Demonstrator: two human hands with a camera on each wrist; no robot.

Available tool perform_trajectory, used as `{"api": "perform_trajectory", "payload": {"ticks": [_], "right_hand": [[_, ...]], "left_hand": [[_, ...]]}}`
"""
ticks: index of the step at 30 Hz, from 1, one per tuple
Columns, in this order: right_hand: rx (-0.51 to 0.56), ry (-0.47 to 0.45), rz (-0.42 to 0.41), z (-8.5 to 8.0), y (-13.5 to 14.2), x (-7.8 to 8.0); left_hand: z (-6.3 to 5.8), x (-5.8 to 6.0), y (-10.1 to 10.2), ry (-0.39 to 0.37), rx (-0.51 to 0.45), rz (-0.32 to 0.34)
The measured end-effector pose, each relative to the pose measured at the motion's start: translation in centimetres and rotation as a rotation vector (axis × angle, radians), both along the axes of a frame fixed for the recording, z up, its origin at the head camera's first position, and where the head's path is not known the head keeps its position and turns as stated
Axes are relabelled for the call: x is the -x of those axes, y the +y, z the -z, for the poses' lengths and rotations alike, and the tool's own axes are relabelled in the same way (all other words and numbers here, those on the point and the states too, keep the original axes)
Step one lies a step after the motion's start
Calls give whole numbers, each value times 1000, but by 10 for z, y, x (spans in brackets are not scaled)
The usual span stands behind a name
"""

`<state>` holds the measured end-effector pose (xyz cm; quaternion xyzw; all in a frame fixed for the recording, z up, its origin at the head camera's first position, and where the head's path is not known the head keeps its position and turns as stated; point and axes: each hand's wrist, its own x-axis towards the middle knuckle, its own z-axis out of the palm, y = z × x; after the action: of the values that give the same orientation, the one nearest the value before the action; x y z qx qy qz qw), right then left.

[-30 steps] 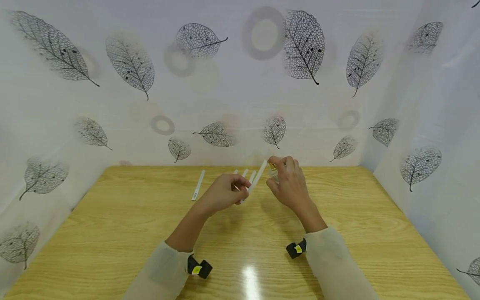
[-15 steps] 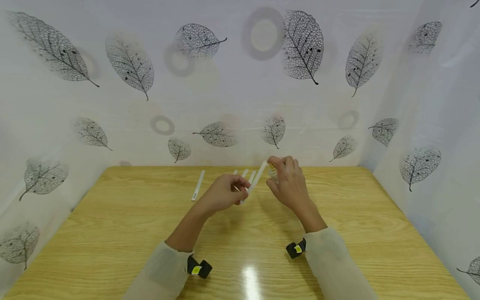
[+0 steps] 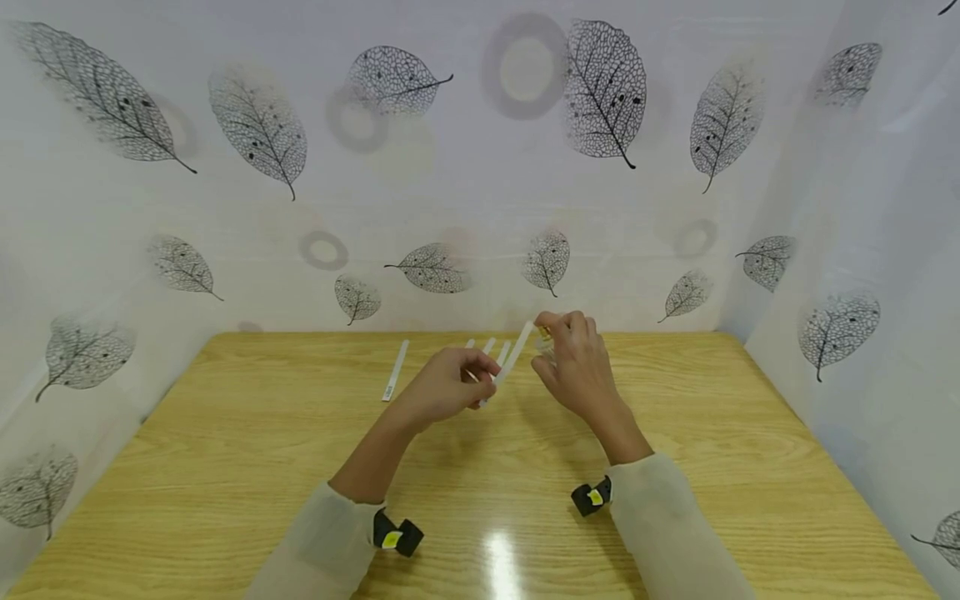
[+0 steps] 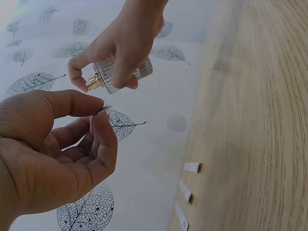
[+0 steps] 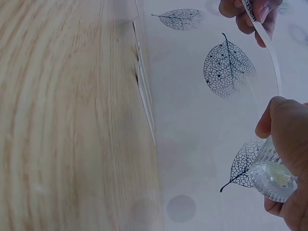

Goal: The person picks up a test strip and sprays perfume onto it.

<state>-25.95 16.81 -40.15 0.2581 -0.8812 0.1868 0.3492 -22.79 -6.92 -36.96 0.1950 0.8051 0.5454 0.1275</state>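
Note:
My left hand (image 3: pixel 450 385) pinches a white paper scent strip (image 3: pixel 516 352) between thumb and forefinger, raised above the table. In the right wrist view the strip (image 5: pixel 270 50) curves slightly, with dark print by the pinched end. My right hand (image 3: pixel 581 367) grips a clear, ribbed glass perfume bottle (image 4: pixel 144 70), which is tilted. The forefinger sits on its gold spray nozzle (image 4: pixel 93 83), facing the strip. From the right wrist, the round base of the bottle (image 5: pixel 269 180) shows below the fingers.
Several more white strips lie on the wooden table (image 3: pixel 300 467): one apart (image 3: pixel 395 372) at the left, others (image 3: pixel 487 347) partly behind my left hand. A leaf-patterned white curtain (image 3: pixel 465 183) stands along the back and sides.

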Motion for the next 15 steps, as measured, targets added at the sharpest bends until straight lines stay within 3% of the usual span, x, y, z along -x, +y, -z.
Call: {"api": "perform_trajectory", "payload": {"ticks": [15], "right_hand": [[9, -3, -9, -1, -1, -1]], "left_hand": [[1, 3, -1, -6, -3, -4]]}}
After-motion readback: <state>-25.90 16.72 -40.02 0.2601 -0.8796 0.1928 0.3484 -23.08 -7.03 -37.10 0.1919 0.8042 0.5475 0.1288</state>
